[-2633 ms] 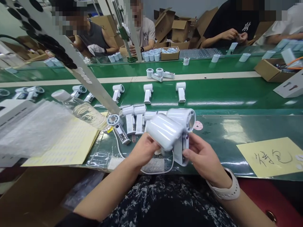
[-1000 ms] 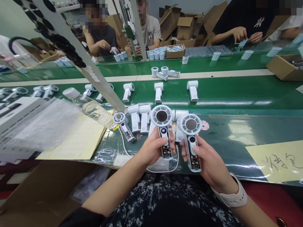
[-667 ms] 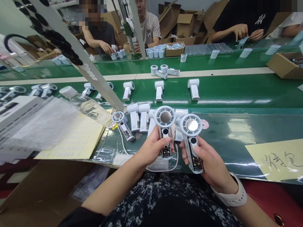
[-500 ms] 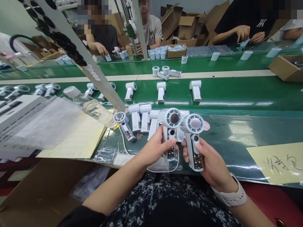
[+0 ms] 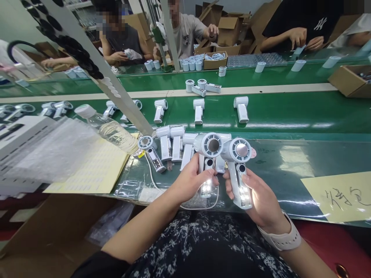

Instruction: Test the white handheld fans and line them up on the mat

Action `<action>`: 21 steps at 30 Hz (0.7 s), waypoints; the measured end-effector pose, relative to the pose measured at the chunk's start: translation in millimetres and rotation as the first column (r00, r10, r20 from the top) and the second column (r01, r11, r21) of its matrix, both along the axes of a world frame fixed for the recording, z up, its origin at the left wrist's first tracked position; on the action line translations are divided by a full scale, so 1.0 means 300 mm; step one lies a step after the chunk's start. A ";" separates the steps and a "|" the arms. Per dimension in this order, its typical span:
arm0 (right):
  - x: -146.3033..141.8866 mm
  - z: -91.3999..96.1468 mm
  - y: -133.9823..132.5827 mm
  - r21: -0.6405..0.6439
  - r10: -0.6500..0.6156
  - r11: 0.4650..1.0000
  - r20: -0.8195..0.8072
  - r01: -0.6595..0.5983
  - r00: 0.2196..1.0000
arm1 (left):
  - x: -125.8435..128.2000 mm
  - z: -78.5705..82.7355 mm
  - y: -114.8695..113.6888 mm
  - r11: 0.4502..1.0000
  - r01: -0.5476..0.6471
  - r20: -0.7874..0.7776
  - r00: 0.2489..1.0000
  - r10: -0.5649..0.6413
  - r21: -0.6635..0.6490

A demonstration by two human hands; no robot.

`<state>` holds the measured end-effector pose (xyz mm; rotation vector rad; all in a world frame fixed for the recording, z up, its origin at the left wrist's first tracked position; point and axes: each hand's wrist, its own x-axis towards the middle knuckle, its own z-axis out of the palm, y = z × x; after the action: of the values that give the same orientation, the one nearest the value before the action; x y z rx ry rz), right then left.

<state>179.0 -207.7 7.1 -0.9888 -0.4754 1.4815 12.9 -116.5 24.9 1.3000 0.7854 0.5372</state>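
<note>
My left hand [image 5: 189, 181] grips the handle of a white handheld fan [image 5: 208, 146], its round head facing me. My right hand [image 5: 259, 197] grips a second white fan [image 5: 239, 151] beside it. Both handles glow with bright light on their open fronts. The two fans are upright and close together, just above the near edge of the green bench. A row of the same fans [image 5: 171, 141] lies on the bench right behind them, and one fan [image 5: 150, 152] lies face up on a white cable to the left.
A clear water bottle [image 5: 106, 129] lies on yellow sheets [image 5: 89, 170] at left, by bubble wrap. Three fans [image 5: 198, 110] lie on the green conveyor [image 5: 290, 112]. A yellow note [image 5: 336, 195] is at right. People work across the belt among cardboard boxes [image 5: 344, 81]. A slanted white bar [image 5: 95, 69] crosses left.
I turned both fans so their round heads face me. The left fan's display went out, and now the boards in both handles shine brightly. The hands stayed put.
</note>
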 end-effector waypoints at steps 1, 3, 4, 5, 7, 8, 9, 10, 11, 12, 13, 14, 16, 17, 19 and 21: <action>0.000 -0.002 0.001 -0.002 -0.014 1.000 -0.021 0.014 1.000 | 0.001 0.003 -0.002 1.000 0.000 -0.024 1.000 0.001 0.009; 0.000 -0.006 0.004 0.008 -0.032 0.999 -0.080 0.032 0.996 | 0.003 0.004 -0.006 0.999 -0.024 -0.056 0.998 0.025 0.021; 0.001 -0.008 0.005 0.016 -0.029 0.999 -0.104 0.031 0.994 | 0.004 0.003 -0.008 0.999 -0.040 -0.064 0.997 0.042 0.029; 0.003 -0.009 0.005 0.019 -0.027 0.999 -0.116 0.030 0.993 | 0.005 0.001 -0.010 0.997 -0.060 -0.062 0.996 0.062 0.043; 0.005 -0.011 0.005 -0.006 -0.045 0.999 -0.106 0.045 0.993 | 0.005 -0.001 -0.012 0.995 -0.076 -0.026 0.997 0.078 0.060; 0.005 -0.009 0.004 -0.026 -0.063 0.998 -0.097 0.061 0.993 | 0.004 -0.002 -0.012 0.997 -0.056 0.012 0.998 0.056 0.045; 0.004 -0.005 0.002 -0.040 -0.079 0.996 -0.097 0.076 0.992 | 0.001 -0.001 -0.013 1.000 -0.021 0.065 0.998 0.019 0.018; 0.002 0.002 -0.001 -0.042 -0.089 0.996 -0.108 0.084 0.990 | -0.003 0.001 -0.013 1.000 0.027 0.125 0.992 -0.025 -0.013; 0.000 0.011 -0.004 -0.032 -0.088 0.996 -0.129 0.085 0.988 | -0.008 0.004 -0.014 0.996 0.079 0.183 0.981 -0.070 -0.043; -0.003 0.022 -0.007 -0.013 -0.082 0.997 -0.153 0.081 0.985 | -0.014 0.009 -0.016 0.990 0.128 0.233 0.966 -0.110 -0.066; -0.005 0.035 -0.011 0.011 -0.080 0.997 -0.173 0.083 0.982 | -0.021 0.015 -0.018 0.984 0.163 0.271 0.953 -0.137 -0.076; -0.006 0.048 -0.014 0.031 -0.082 0.995 -0.186 0.090 0.979 | -0.027 0.022 -0.020 0.980 0.182 0.297 0.943 -0.151 -0.078; -0.004 0.071 -0.019 0.064 -0.087 0.993 -0.190 0.101 0.978 | -0.037 0.038 -0.024 0.976 0.202 0.326 0.931 -0.165 -0.082; -0.001 0.080 -0.020 0.077 -0.084 0.992 -0.181 0.099 0.980 | -0.039 0.046 -0.026 0.975 0.204 0.335 0.928 -0.165 -0.084; 0.006 0.089 -0.017 0.090 -0.088 0.991 -0.150 0.102 0.985 | -0.037 0.056 -0.028 0.974 0.202 0.336 0.928 -0.158 -0.101; 0.012 0.088 -0.010 0.072 -0.117 0.989 -0.143 0.128 0.983 | -0.029 0.058 -0.027 0.977 0.165 0.328 0.938 -0.113 -0.135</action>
<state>182.6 -210.7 33.4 -0.8304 -0.3653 1.3981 4.3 -124.7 42.3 1.0757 0.4533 0.5413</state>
